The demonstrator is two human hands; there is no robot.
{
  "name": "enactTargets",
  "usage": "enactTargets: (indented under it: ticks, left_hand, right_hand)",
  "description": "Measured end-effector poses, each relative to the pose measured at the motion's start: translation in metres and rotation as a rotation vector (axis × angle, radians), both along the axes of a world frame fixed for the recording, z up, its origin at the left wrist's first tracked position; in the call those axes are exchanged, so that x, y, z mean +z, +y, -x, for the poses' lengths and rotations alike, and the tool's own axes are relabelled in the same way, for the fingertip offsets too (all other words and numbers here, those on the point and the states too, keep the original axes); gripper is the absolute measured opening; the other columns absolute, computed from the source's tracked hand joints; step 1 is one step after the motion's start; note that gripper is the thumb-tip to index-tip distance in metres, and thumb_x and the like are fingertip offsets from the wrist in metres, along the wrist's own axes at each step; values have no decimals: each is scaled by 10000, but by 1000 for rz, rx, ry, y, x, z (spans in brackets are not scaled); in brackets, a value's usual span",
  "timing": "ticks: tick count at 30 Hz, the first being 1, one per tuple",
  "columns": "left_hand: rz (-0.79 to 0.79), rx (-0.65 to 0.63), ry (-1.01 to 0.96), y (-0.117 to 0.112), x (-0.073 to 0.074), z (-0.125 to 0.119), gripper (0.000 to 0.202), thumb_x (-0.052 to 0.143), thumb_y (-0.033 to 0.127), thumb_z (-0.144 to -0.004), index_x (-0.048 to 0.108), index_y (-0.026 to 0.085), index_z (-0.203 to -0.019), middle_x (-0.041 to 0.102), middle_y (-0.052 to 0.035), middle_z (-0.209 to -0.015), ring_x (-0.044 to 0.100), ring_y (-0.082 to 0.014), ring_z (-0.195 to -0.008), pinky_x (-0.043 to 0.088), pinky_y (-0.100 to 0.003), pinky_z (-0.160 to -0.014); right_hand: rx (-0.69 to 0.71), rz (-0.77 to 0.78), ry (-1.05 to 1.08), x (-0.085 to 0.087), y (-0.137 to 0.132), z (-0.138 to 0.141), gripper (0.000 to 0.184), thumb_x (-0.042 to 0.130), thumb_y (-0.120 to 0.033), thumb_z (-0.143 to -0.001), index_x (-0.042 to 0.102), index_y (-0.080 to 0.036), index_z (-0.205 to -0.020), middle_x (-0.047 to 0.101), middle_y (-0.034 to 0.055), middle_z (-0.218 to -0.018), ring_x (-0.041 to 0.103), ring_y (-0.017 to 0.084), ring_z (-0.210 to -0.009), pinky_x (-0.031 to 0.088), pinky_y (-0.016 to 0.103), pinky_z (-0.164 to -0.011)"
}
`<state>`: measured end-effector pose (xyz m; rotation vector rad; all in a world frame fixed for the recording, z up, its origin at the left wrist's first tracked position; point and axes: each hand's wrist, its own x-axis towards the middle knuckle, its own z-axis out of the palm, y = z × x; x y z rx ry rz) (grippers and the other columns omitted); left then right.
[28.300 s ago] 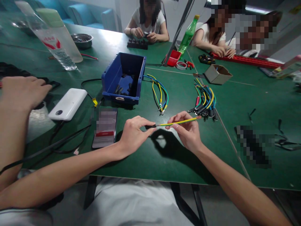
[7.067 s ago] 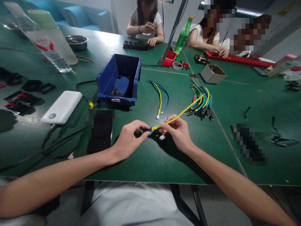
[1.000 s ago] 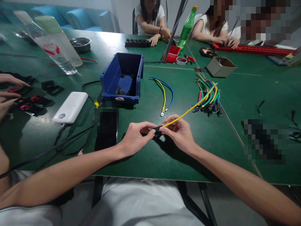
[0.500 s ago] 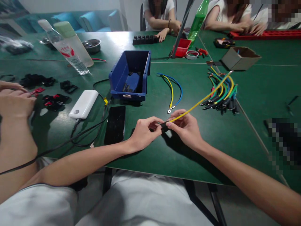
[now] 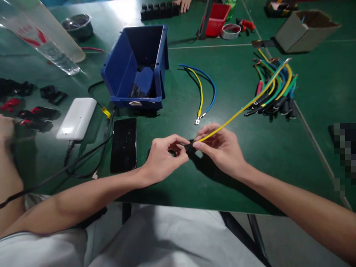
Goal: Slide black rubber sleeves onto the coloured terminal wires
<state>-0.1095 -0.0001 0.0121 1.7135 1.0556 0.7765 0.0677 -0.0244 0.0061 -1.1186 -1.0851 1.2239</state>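
Observation:
A long yellow wire [image 5: 236, 116] slants up and right from my right hand [image 5: 222, 148], which pinches its near end between thumb and fingers. At that end is a short black sleeve [image 5: 189, 145], partly hidden by the fingertips. The thumb and forefinger of my left hand [image 5: 164, 157] close on the sleeve's left side. Just beyond my hands lie a yellow wire [image 5: 200, 91] and a blue wire [image 5: 214, 94] with metal ring terminals. A bundle of yellow, green and blue wires [image 5: 274, 87] with black ends rests at the right, under the held wire's far end.
A blue bin [image 5: 122, 101] with short black pieces stands beyond my left hand. Near it lie a phone [image 5: 124, 144], a white power bank [image 5: 76, 118] and black cables. Bottles [image 5: 62, 61], a red box [image 5: 217, 22] and a cardboard box [image 5: 299, 37] stand farther back. Another person's arm [image 5: 8, 159] is at left.
The view has tipped down and moved closer, so the people across the table are mostly out of frame. My hands keep nearly the same hold on the yellow wire and black sleeve.

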Motion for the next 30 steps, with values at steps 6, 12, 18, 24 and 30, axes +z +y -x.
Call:
enactTargets:
  ticks: [6, 12, 18, 24, 30]
  left_hand:
    - [11, -36, 15, 1, 1, 0, 204, 591, 114, -741, 675, 144, -924, 669, 2, -693, 629, -104, -605, 495, -198, -597]
    - [-19, -34, 12, 4, 4, -1, 191, 581, 138, -785, 680, 133, -949, 701, -21, -731, 653, -121, -638, 518, -216, -629]
    - [-175, -125, -5, -2, 7, 2, 280, 593, 176, -832, 683, 141, -1095, 753, -48, -885, 698, -143, -758, 536, -230, -689]
    - [-648, 201, 106, 51, 40, 17, 210, 537, 193, -858, 710, 152, -971, 743, -45, -869, 671, -142, -756, 516, -252, -754]
    - [-565, 281, 861, 161, 66, 29, 380, 482, 295, -869, 640, 125, -1170, 668, -169, -1127, 598, -298, -1050, 435, -410, -945]
  right_hand:
    - [-5, 1, -13, 0, 1, -1, 314, 831, -239, -672, 592, -213, -874, 662, -24, -751, 649, 113, -672, 541, 239, -628]
    - [-65, -6, -23, 0, 2, 1, 384, 814, -268, -681, 548, -229, -955, 672, -30, -761, 664, 120, -680, 546, 247, -646]
    - [-169, -58, -12, 5, 6, 1, 822, 835, -317, -625, 335, -290, -1277, 706, -35, -770, 669, 154, -623, 537, 268, -555]
    - [-245, -214, -201, 12, 25, -35, 824, 808, -345, -652, 351, -294, -1336, 679, -34, -756, 682, 185, -682, 575, 352, -658]
    - [-386, -316, -574, 26, 35, -86, 851, 774, -306, -671, 348, -302, -1408, 680, 1, -873, 680, 195, -750, 569, 386, -742]
